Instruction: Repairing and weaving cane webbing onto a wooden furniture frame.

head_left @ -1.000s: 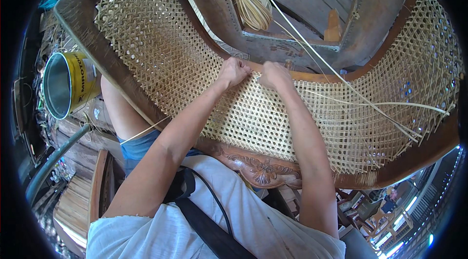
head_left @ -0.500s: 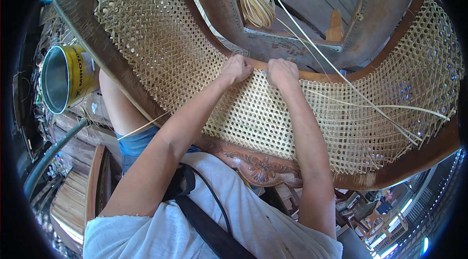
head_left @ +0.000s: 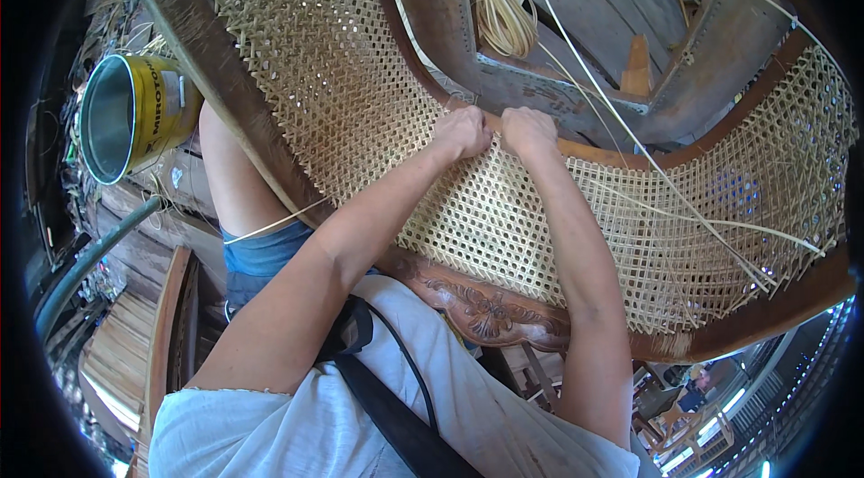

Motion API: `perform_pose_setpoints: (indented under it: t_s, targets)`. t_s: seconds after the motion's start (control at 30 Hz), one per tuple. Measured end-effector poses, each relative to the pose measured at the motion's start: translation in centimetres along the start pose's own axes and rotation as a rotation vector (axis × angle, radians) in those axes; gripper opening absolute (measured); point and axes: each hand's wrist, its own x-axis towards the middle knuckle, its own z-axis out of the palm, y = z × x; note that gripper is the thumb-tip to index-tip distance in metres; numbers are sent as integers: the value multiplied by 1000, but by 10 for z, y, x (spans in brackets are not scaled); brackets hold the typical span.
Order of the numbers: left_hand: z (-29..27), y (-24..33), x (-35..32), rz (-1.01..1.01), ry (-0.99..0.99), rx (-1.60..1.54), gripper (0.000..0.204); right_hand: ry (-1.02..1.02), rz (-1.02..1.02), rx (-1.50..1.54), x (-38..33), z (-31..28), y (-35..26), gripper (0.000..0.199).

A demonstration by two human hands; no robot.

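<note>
A curved wooden chair frame (head_left: pixel 171 19) lies across in front of me, filled with woven cane webbing (head_left: pixel 486 208). At the far edge of the weave, by the wooden rail, my left hand (head_left: pixel 463 132) is closed with its knuckles up. Close beside it on the right, my right hand (head_left: pixel 529 130) is closed too, pressed against the same edge. Their fingertips are hidden, so what they pinch does not show. Long loose cane strands (head_left: pixel 630 140) run over the right part of the webbing. The near rail bears a carved ornament (head_left: pixel 495 311).
Beyond the rail, a coil of cane (head_left: pixel 508 23) hangs by another wooden frame part (head_left: pixel 540 86) edged with small holes. A yellow bucket (head_left: pixel 155 109) stands at the left, above a curved pipe (head_left: pixel 94 262). A wooden slatted piece (head_left: pixel 121 352) lies at lower left.
The view has shifted, so the frame sits further right in the picture. My right hand has come nearer to my left, narrowing the gap between them. Both stay closed at the far rail.
</note>
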Motion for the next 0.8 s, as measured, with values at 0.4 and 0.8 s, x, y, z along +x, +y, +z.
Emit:
perform_pose_setpoints:
  t_s: [0.4,0.8]
  targets:
    - [-11,7,-5,-25,23,-72,33,70,157,59,-2,8,4,25]
    - [-2,5,-30,34,77,-55,29,178,385,169,-20,0,64,36]
